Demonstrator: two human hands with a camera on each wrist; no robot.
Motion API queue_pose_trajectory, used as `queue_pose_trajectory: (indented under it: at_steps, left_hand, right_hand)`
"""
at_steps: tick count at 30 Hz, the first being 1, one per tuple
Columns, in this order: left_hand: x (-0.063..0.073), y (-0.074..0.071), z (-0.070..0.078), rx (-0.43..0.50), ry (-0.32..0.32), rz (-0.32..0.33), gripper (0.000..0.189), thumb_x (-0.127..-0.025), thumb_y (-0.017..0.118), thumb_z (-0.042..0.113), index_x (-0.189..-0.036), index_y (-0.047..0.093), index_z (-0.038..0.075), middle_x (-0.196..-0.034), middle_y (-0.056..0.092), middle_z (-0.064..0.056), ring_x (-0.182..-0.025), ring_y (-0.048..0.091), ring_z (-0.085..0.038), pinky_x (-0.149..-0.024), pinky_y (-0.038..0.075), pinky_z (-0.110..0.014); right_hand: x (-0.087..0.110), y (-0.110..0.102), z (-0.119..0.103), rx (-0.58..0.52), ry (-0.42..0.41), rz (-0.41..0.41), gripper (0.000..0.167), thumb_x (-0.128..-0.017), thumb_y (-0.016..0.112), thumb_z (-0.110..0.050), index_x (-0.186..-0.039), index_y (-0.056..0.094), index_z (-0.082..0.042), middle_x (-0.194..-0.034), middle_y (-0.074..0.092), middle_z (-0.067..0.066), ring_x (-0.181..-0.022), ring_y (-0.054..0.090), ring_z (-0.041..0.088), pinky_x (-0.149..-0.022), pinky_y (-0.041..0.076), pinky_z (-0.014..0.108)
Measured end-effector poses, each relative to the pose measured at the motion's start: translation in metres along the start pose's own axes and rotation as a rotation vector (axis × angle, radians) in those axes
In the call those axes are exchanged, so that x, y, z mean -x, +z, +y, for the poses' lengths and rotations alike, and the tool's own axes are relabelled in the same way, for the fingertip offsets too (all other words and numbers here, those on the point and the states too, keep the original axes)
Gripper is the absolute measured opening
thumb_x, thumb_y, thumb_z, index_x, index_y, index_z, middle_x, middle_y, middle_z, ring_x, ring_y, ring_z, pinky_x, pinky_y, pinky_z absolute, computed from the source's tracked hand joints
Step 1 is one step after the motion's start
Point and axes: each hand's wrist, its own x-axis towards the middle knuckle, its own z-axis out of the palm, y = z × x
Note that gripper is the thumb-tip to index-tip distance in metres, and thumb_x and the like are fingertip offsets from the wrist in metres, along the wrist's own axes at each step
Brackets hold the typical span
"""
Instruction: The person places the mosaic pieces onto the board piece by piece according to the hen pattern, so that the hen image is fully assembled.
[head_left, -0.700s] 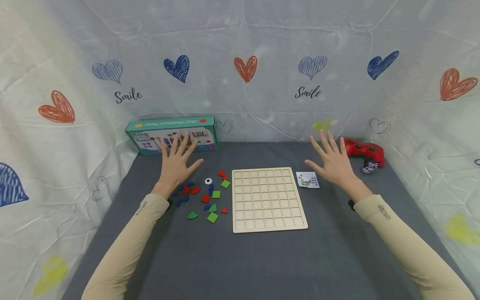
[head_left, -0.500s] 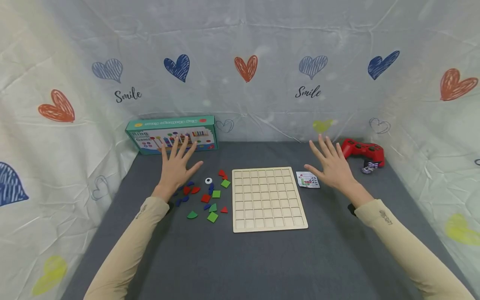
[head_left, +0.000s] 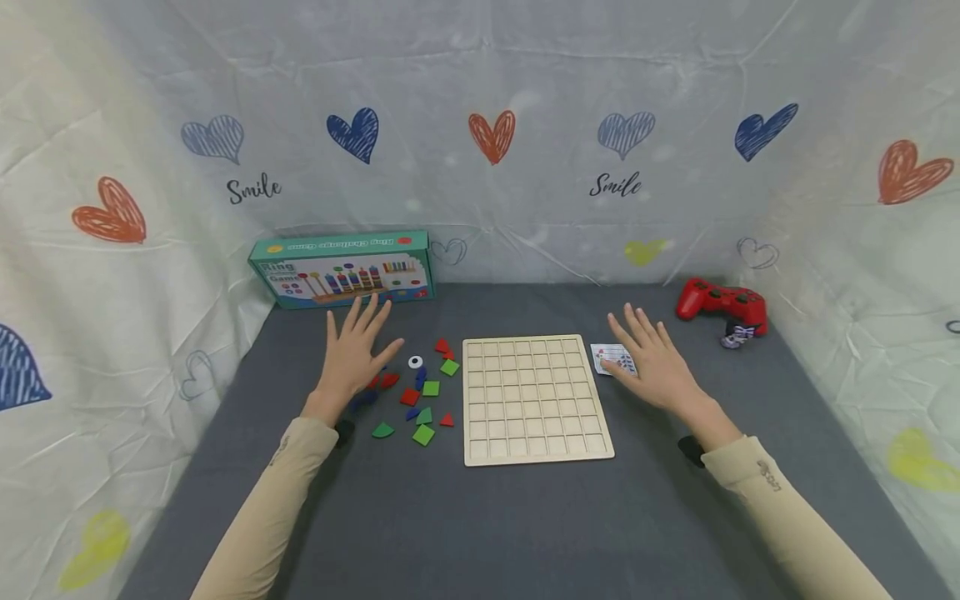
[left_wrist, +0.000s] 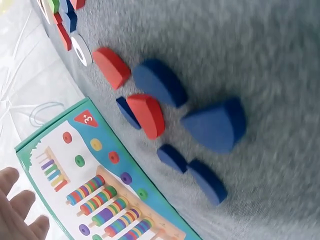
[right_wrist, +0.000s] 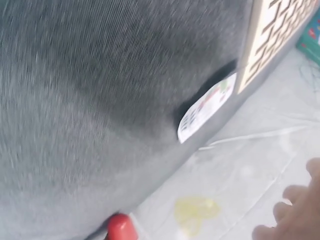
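Observation:
My left hand (head_left: 348,362) hovers with spread fingers over the left of several loose coloured pieces, holding nothing. In the left wrist view, blue pieces (left_wrist: 220,125) and red half-round pieces (left_wrist: 111,67) lie on the grey cloth. Green squares (head_left: 431,388) and a white round piece (head_left: 416,362) lie between that hand and a pale wooden grid board (head_left: 534,400), whose cells hold no pieces. On the board's right, my right hand (head_left: 652,371) also has its fingers spread and grips nothing. Its thumb overlaps part of a small printed card (head_left: 604,353); the right wrist view shows the card's curled edge.
A green Ring Challenge Game box (head_left: 341,271) stands at the back left against the hanging cloth. A red game controller (head_left: 723,302) sits at the back right, with a small dark patterned item (head_left: 738,335) before it. Printed cloth encloses the back and sides.
Both hands have drawn back toward me, the right one more and slightly leftward, so its thumb now overlaps the card. The controller shows fully. Pieces and board have stayed put.

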Motion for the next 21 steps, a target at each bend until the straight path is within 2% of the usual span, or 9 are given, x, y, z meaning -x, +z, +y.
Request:
queue_pose_trajectory:
  at_steps: [7,12,16,21]
  left_hand:
    - [0.010,0.006,0.007,0.069,-0.013,-0.028,0.073,-0.088,0.055,0.049,-0.149,0.022,0.023,-0.155,0.017,-0.007,-0.142,0.010,-0.029,-0.108,-0.009,-0.058]
    - [0.018,0.014,0.010,0.100,-0.019,-0.053,0.071,-0.088,0.056,0.048,-0.147,0.028,0.020,-0.152,0.024,-0.009,-0.141,0.016,-0.031,-0.108,-0.004,-0.061]
    - [0.023,0.019,0.011,0.111,-0.011,-0.064,0.068,-0.089,0.057,0.046,-0.146,0.031,0.018,-0.150,0.029,-0.009,-0.139,0.022,-0.032,-0.108,0.002,-0.063]
    - [0.027,0.018,0.016,0.110,-0.010,-0.096,0.065,-0.089,0.058,0.042,-0.145,0.034,0.017,-0.149,0.032,-0.010,-0.138,0.026,-0.032,-0.106,0.009,-0.064]
  right_hand:
    - [0.014,0.007,-0.014,-0.079,-0.012,-0.057,0.076,-0.091,0.053,-0.046,-0.150,0.016,-0.014,-0.155,0.004,0.015,-0.143,0.001,0.030,-0.111,0.006,0.056]
    - [0.021,0.014,-0.024,-0.068,-0.009,-0.111,0.076,-0.091,0.053,-0.046,-0.149,0.019,-0.012,-0.154,0.009,0.018,-0.142,0.006,0.033,-0.108,0.012,0.059]
    - [0.026,0.019,-0.031,-0.079,-0.009,-0.156,0.076,-0.091,0.052,-0.048,-0.149,0.019,-0.010,-0.154,0.008,0.017,-0.141,0.008,0.036,-0.107,0.012,0.060]
    - [0.032,0.027,-0.036,-0.100,-0.039,-0.152,0.074,-0.091,0.052,-0.047,-0.147,0.024,-0.007,-0.153,0.012,0.020,-0.140,0.013,0.040,-0.106,0.014,0.063]
